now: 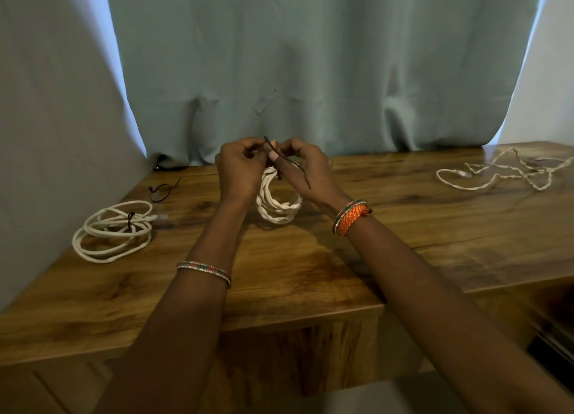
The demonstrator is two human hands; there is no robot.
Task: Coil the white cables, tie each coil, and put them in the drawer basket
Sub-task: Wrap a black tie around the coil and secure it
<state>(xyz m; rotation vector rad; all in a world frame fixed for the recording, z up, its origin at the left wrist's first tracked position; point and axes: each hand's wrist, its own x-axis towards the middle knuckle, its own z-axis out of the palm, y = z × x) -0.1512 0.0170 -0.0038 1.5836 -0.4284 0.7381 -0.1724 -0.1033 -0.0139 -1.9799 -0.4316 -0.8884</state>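
Two hands meet above the middle of the bench: my left hand (240,168) and right hand (299,165) each pinch the dark tie (287,160) wound round the top of the twisted white coil (278,207), which hangs between them onto the wood. I judge the loops could spring loose if either pinch slackens before the tie locks. One tied coil (113,230) lies near the left edge, a spare tie (163,191) behind it; an uncoiled cable (503,171) sprawls at the far right corner. Bare wood nearer me leaves room.
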